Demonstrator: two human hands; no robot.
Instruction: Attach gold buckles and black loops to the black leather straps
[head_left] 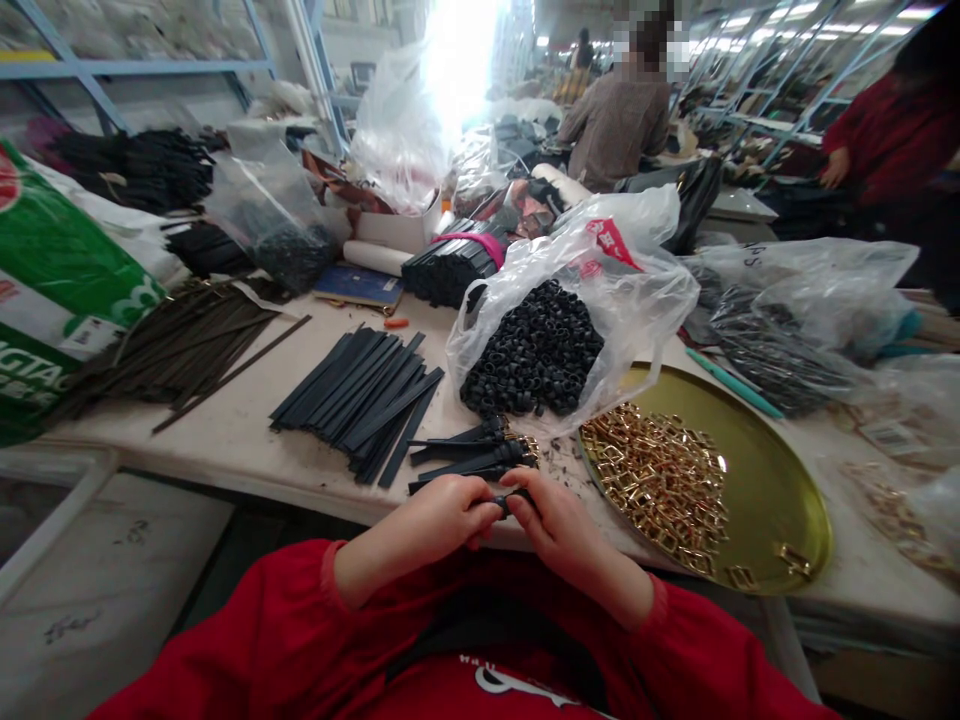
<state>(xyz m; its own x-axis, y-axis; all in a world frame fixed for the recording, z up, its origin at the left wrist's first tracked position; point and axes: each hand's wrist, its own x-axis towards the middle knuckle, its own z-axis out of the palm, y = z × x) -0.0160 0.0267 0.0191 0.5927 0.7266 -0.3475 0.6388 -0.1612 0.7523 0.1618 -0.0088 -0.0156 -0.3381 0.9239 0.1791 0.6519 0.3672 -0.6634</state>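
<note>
My left hand (454, 508) and my right hand (556, 512) meet at the table's front edge. Both are closed on a small dark strap (504, 503); fingers hide most of it, and I cannot tell whether a buckle is on it. Just beyond lie several black straps with gold buckles (480, 452). To their left is a pile of flat black strips (352, 395). A clear plastic bag (645, 285) lies open, showing many small black loops (536, 345). On the right, a round gold tray (780, 480) holds a heap of gold buckles (660, 485).
Brown strips (195, 345) and a green and white bag (67, 290) are at left. Behind sit a blue notebook (358, 286) and a strip bundle with a pink band (454, 262). A turquoise pen-like tool (735, 383) lies behind the tray. Other people work farther back.
</note>
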